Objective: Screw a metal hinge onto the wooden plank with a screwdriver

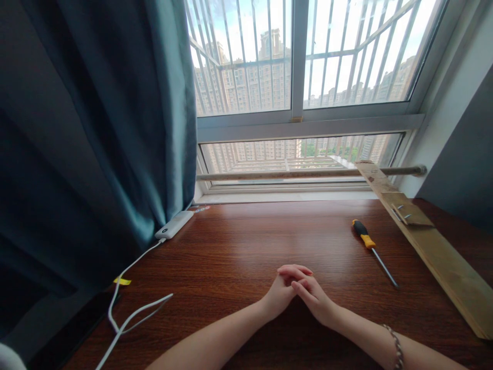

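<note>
at a desk (pixel 239 241), left hand (pixel 282 294) interlaced with right hand (pixel 316 300), screwdriver (pixel 368 240) beside plank (pixel 439 252), cable (pixel 120 332)

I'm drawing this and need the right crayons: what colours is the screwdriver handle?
The screwdriver handle is black and yellow; it shows best in the head view.
</note>
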Demonstrator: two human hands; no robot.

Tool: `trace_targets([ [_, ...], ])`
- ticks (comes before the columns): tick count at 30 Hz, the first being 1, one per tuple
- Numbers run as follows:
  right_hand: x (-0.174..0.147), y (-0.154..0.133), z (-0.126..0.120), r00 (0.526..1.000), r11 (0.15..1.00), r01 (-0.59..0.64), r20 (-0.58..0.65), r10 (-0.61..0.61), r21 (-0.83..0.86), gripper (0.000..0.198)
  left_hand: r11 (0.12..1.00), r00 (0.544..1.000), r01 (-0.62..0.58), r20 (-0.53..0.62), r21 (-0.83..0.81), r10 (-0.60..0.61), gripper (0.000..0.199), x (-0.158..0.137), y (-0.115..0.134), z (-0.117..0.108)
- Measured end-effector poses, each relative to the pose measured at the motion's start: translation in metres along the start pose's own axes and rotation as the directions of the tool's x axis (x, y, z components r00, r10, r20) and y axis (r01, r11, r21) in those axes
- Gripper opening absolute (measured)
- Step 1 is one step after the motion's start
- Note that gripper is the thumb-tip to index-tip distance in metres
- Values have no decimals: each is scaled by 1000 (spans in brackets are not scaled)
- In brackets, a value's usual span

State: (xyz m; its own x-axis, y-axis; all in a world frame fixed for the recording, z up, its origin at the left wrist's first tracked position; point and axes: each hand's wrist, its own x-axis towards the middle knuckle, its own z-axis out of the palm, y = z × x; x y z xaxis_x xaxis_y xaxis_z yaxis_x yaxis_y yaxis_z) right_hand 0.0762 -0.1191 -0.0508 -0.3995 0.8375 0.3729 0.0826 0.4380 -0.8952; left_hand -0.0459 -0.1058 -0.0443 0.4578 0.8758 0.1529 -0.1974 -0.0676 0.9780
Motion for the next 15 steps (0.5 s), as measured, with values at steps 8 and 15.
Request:
trace_targets([
  [8, 0, 2, 0, 1000, 1000, 0, 1, 0, 1, 33, 1000, 1000, 7, -2, -5, -7, 23, -1, 3, 1],
  [15, 0, 1, 0, 1000, 1000, -4, 8, 4, 4, 34, 1000, 1000, -4, 9, -8, 4, 23, 0, 3, 1],
])
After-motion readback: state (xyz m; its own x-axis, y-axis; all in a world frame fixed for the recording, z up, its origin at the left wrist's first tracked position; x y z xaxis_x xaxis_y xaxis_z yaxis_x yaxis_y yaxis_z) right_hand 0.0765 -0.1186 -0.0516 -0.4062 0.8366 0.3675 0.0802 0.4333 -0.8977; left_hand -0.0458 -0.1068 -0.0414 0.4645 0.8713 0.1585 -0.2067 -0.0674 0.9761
